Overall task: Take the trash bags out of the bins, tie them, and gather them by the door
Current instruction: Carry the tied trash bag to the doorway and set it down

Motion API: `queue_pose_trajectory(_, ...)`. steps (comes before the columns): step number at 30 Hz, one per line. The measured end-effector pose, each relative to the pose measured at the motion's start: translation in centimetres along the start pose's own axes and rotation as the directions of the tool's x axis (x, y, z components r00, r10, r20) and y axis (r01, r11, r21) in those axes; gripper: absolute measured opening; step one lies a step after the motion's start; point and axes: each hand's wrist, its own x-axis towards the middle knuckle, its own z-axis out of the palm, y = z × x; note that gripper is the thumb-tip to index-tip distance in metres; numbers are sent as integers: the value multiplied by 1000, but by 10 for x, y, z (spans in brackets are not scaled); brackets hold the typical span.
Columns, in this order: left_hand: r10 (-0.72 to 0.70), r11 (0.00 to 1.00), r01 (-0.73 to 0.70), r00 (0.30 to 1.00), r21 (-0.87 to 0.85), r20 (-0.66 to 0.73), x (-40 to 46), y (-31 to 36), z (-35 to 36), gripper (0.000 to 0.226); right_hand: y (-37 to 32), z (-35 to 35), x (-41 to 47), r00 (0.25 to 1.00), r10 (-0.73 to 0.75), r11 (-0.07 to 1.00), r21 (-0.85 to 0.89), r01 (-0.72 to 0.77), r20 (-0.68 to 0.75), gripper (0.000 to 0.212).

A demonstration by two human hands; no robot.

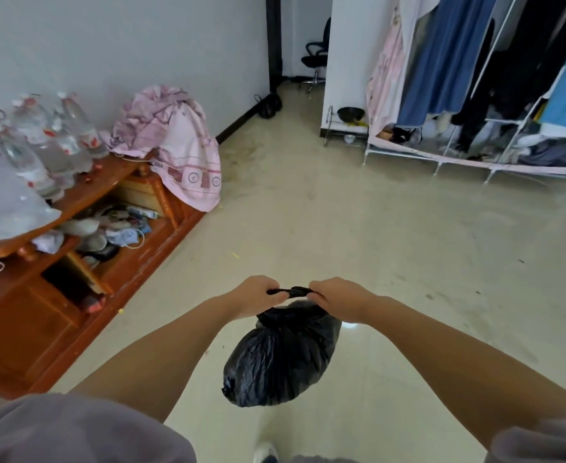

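A full black trash bag (280, 357) hangs in the air in front of me, low in the middle of the view. Its neck is gathered into a knot (295, 291) at the top. My left hand (258, 295) grips one twisted end of the bag's mouth on the left of the knot. My right hand (335, 297) grips the other end on the right. Both fists are closed tight on the plastic and pull apart sideways. A second small black bag (269, 106) lies on the floor far off by the dark door frame.
A wooden cabinet (114, 262) runs along the left wall with water bottles (51, 142), a clear plastic bag and a pink cloth (174, 142) on it. An open wardrobe rack (475, 95) of clothes stands at the right. Pale floor (358, 228) lies between. An office chair (316, 55) shows through the doorway.
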Motion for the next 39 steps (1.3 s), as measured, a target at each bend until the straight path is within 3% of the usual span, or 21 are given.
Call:
queue_pose_trajectory(9,84,995,-87,995,56,44,215,-25,-107,37,107,-81,173,995,96,994,45,-94,-33,24)
queue_pose_trajectory(22,42,999,-42,999,-7,-23,533,-26,-225,38,318,-220,426,999,40,999,-10,-39,33,25)
queue_pose_trajectory(39,61,996,-59,998,-68,24,922,-118,-436,36,492,-376,799,993,114,993,31,-114,10,27)
